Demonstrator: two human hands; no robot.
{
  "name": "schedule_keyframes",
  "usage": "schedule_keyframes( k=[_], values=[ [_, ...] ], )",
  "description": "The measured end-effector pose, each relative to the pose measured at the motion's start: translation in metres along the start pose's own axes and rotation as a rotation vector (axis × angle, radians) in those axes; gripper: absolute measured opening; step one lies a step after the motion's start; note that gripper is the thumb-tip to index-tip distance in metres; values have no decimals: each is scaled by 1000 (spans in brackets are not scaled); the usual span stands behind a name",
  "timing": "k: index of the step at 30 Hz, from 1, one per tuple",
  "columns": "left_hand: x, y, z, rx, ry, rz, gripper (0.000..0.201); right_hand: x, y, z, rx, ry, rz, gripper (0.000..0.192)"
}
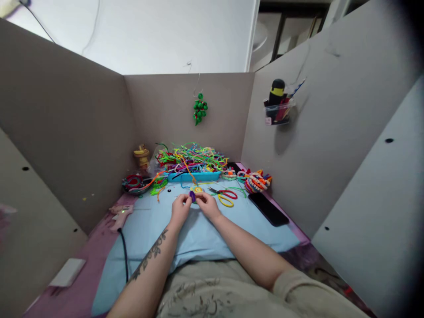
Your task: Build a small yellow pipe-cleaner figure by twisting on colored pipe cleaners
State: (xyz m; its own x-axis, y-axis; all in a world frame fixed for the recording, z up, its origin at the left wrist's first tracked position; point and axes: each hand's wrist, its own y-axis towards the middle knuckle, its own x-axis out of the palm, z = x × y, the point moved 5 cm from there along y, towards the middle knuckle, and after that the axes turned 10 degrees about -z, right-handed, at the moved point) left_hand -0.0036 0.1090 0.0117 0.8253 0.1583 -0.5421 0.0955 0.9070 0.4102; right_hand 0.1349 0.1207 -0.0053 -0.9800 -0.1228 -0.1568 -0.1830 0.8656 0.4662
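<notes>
Near the middle of the light blue cloth (155, 238), my left hand (181, 206) and my right hand (208, 205) meet with fingers pinched. Between their fingertips is a small purple piece (192, 196), too small to name; both hands grip it. Just beyond lies a small yellow round thing (198, 189). Scissors (225, 195) with one red and one yellow handle loop lie right of my right hand, their blades apart. Behind them, a blue tray (194, 177) is heaped with many-coloured cords (192, 159).
A black phone (268, 209) and braided cord bundles (256, 181) lie on the right. On the left are a pink glue gun (122, 216) with a black cable and a white box (68, 272). Grey panels (159, 106) enclose three sides; a green beaded ornament (200, 109) hangs at the back.
</notes>
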Motion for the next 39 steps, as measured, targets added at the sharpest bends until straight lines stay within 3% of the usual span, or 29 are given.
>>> schedule_keyframes(
  k=[15, 24, 39],
  values=[
    [5, 3, 0, -50, -148, -74, 24, -3, 0, -6, 73, -23, -30, 15],
    [6, 2, 2, -19, -120, -88, 21, -5, 1, -4, 42, -58, 29, 14],
    [8, 3, -2, -2, -131, -111, 22, -4, 4, 0, 91, -9, -34, 15]
  ],
)
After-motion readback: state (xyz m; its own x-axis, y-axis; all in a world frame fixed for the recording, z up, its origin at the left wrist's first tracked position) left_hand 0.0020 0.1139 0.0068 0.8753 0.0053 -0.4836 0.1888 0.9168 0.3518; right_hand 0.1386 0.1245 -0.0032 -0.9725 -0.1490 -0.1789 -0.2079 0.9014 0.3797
